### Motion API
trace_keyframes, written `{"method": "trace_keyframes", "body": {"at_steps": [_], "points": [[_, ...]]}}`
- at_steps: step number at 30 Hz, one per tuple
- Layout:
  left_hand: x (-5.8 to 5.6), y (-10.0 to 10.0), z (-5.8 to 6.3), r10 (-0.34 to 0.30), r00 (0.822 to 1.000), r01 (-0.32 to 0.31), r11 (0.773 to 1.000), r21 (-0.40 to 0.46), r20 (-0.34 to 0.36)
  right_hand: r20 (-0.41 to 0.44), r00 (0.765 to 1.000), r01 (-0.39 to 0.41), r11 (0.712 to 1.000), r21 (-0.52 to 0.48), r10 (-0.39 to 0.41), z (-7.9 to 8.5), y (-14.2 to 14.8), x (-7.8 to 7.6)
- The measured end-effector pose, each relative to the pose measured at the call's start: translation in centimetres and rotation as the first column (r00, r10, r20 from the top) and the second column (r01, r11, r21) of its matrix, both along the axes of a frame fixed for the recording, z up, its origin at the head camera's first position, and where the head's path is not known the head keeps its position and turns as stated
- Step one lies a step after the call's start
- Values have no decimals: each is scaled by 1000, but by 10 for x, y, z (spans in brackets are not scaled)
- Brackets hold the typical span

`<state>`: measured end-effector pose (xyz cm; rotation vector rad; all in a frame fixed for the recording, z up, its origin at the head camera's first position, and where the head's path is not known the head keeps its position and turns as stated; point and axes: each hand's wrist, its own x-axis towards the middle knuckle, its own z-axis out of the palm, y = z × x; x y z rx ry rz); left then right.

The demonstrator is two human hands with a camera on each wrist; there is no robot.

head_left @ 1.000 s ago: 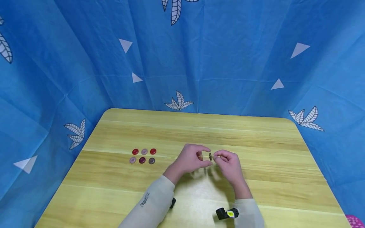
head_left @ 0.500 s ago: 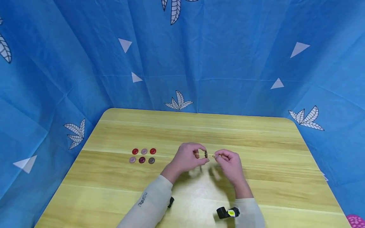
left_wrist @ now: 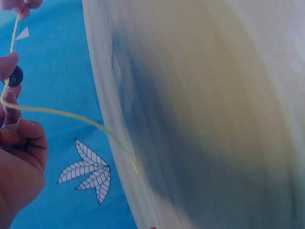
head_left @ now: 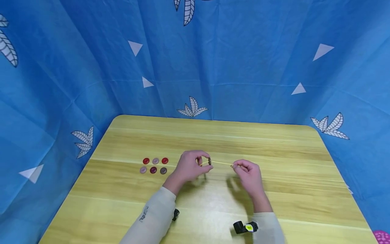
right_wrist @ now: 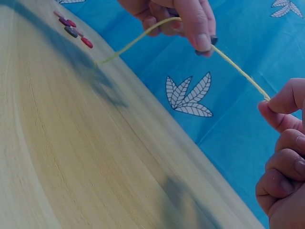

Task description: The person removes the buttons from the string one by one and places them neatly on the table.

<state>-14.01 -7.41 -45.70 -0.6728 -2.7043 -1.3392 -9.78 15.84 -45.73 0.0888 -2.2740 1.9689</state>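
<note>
My left hand [head_left: 189, 166] pinches a dark round button [head_left: 209, 161] on edge between thumb and forefinger. A thin yellow cord [head_left: 220, 163] runs through the button. In the right wrist view, the cord [right_wrist: 240, 71] stretches straight from the button [right_wrist: 213, 41] to my right hand [right_wrist: 286, 162], whose thumb and forefinger pinch it near its end. On the other side of the button, the cord [left_wrist: 66, 114] bends past the left fingers and droops toward the table. Both hands are raised, casting shadows on the wood.
Left of my left hand, several buttons lie in two rows on the wooden table [head_left: 243, 142]: red [head_left: 146, 161], pink [head_left: 155, 161], dark red [head_left: 153, 170] and grey-brown [head_left: 163, 170] among them. A blue patterned curtain [head_left: 243, 67] surrounds the table's back and sides.
My left hand has drawn the button leftward along the cord, away from my right hand. More yellow cord now shows between the hands; the right hand has barely moved.
</note>
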Motion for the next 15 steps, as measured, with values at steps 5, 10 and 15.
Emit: {"method": "trace_keyframes", "body": {"at_steps": [5, 10, 15], "points": [[-1, -11, -3, 14, 1000, -14, 1000, 8, 11, 26, 999, 19, 1000, -1, -19, -10, 5, -4], [1, -21, -4, 49, 998, -49, 999, 13, 49, 32, 999, 42, 999, -29, -42, -26, 10, -9], [2, -30, -5, 82, 994, -83, 997, 7, 75, 13, 998, 57, 998, -41, -57, -29, 12, -9]]}}
